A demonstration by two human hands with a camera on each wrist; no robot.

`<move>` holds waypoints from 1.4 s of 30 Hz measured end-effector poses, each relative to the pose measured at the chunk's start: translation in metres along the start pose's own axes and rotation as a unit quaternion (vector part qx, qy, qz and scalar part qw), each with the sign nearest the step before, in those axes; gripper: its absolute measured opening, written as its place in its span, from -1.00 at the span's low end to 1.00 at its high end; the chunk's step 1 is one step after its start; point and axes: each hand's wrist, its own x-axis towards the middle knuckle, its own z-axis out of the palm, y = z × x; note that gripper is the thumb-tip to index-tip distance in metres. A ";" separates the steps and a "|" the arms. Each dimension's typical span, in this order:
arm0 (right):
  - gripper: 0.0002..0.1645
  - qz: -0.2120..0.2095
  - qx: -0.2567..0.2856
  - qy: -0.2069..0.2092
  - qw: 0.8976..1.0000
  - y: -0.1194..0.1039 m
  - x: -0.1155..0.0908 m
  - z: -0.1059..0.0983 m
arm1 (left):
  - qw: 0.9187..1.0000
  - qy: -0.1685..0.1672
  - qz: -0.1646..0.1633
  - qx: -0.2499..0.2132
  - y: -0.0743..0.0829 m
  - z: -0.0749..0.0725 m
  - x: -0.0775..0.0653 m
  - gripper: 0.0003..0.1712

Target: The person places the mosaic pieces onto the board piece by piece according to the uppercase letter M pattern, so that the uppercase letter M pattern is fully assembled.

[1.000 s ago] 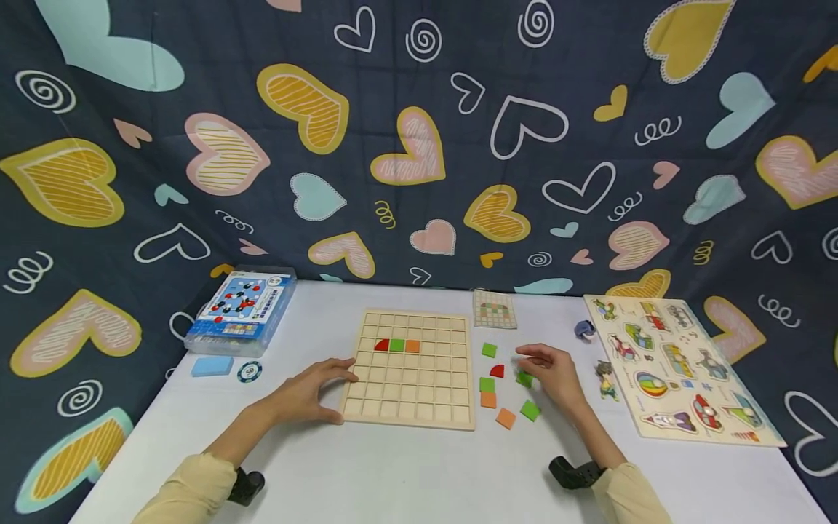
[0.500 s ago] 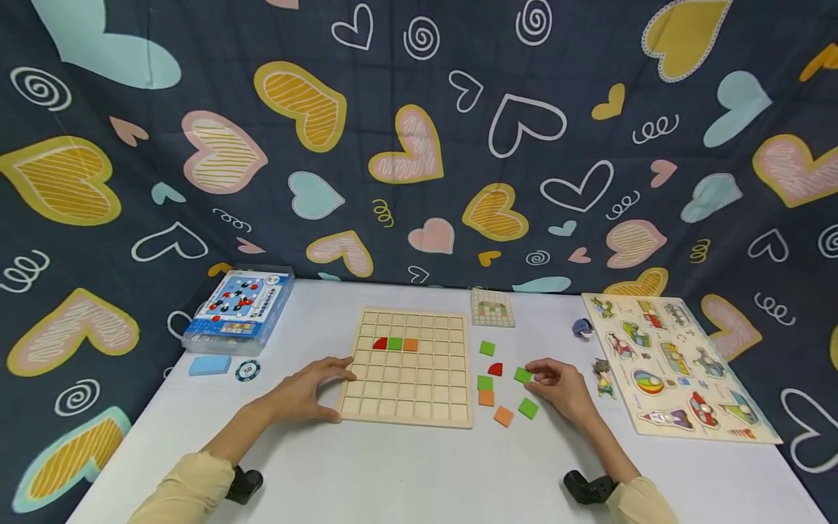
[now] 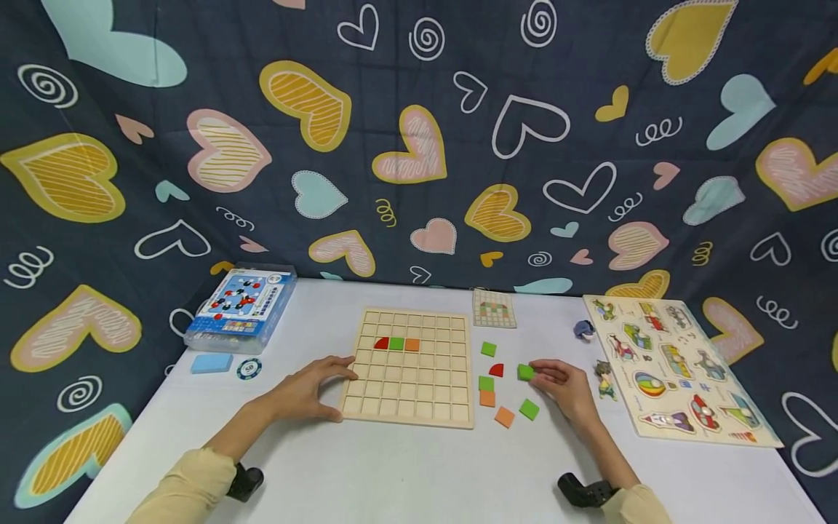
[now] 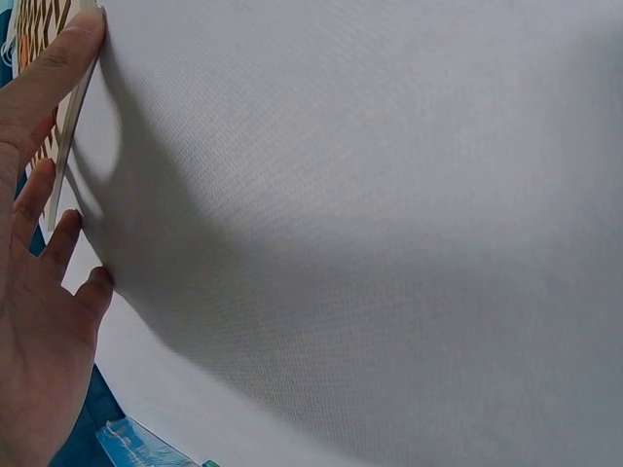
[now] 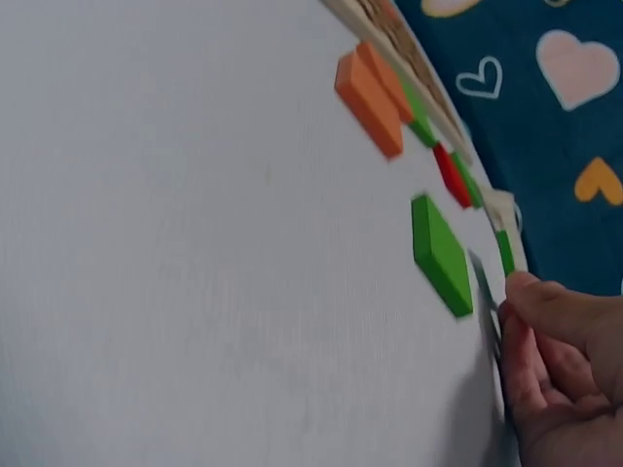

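Observation:
My right hand pinches a small green square tile by its right side, right of the board. In the right wrist view the thumb and fingertips meet at this tile, seen nearly edge-on. My left hand rests at the left edge of the wooden grid board, thumb near its front corner and fingers spread along the side. On the board, a red quarter-round tile, a green square and an orange square sit in one row.
Loose green, orange and red tiles lie right of the board. A pattern card lies behind them. Farther right are small figures and a picture puzzle board. At left sit a plastic case, blue block and round chip.
My right hand has drawn back slightly to the right and come to pinch the green tile, which has shifted a little. The left hand stays at the board's edge.

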 end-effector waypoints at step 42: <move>-0.71 0.014 0.064 -0.017 0.998 -0.043 0.043 0.101 | 1.000 0.000 -0.017 0.002 0.007 -0.003 0.000 -0.27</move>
